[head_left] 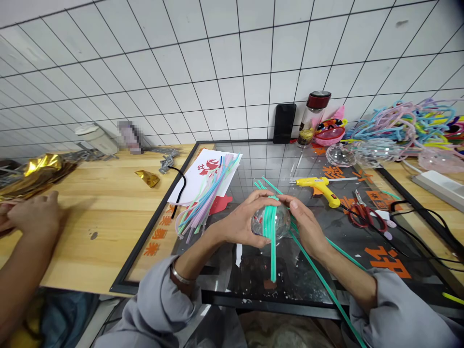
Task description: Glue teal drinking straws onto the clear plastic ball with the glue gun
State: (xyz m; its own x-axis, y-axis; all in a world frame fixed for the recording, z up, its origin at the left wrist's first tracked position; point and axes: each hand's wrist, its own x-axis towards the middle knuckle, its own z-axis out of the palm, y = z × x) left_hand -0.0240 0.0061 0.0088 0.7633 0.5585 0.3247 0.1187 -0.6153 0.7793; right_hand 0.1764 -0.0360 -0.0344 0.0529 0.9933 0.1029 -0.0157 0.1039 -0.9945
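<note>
Above the glass sheet, a clear plastic ball (282, 223) sits between my two hands. Several green pipe cleaners (269, 227) lie side by side over its front, with ends hanging below. My left hand (244, 220) is closed around the ball's left side, thumb against the lower part of the green strip. On the right, my right hand (307, 224) holds the ball's upper right side, fingertips near the top of the strip. More green pipe cleaners (317, 273) pass beneath my right hand toward the front edge. The ball's underside is hidden.
A yellow glue gun (321, 186) and red-handled scissors (366, 217) lie right; pastel pipe cleaners (210, 193) rest on white paper (177, 193) left. Behind stand a phone (284, 123) and a glass bottle (308, 125). Another person's arm (31, 241) is far left.
</note>
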